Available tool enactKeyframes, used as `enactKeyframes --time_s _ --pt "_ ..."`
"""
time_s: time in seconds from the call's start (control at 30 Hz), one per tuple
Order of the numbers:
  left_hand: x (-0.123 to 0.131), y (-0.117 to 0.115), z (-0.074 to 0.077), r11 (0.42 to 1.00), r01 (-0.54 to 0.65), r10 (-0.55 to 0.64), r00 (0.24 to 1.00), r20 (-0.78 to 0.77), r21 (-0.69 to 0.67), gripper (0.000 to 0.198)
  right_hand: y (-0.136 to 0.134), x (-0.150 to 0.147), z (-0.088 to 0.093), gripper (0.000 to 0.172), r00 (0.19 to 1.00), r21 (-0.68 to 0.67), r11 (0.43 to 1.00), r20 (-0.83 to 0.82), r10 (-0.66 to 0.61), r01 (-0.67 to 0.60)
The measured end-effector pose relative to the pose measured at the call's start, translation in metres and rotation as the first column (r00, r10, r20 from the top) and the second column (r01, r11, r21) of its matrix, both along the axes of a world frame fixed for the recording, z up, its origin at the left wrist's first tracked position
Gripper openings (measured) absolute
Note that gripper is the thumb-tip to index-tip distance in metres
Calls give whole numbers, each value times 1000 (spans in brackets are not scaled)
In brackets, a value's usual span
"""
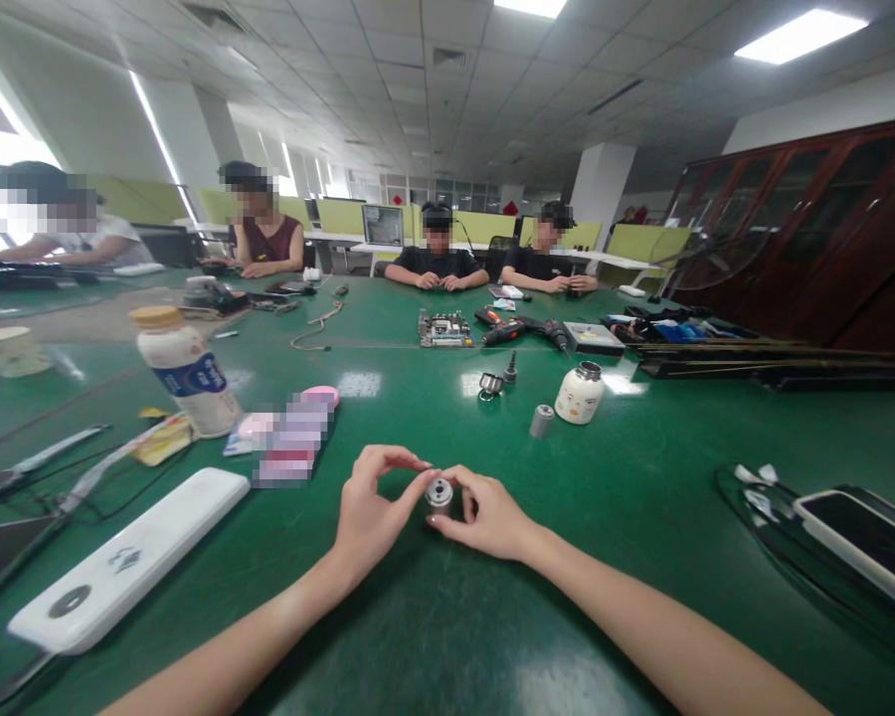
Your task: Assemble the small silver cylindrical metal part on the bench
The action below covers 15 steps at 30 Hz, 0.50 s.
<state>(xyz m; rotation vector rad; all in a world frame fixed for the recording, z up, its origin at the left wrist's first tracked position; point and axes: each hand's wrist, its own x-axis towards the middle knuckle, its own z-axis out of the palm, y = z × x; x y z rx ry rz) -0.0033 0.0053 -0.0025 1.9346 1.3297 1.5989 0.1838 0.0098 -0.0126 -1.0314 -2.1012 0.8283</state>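
A small round metal part (440,493) with a dark centre sits low over the green table (433,617), pinched between both my hands. My left hand (373,512) curls thumb and forefinger onto its left side. My right hand (484,515) grips its right side with closed fingers. Farther back on the table stand a small grey metal cylinder (542,421), a white cup-shaped piece with a metal rim (580,394) and two little metal fittings (492,382).
A white power bank (130,557) and a milk bottle (186,370) lie to the left, a phone (861,537) to the right. A circuit board (445,329) and an electric screwdriver (522,331) sit mid-table. Several people sit along the far side.
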Motion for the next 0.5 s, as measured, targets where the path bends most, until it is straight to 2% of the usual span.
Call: enactKeyframes --time_s 0.17,0.5 --pt "7 -11 3 997 55 -58 997 -53 -54 23 -1 -1 0 41 1000 4 1000 -15 -11 11" --pt "6 -11 7 995 77 -86 984 -158 -60 15 -1 -1 0 40 1000 2 1000 -28 2 -2"
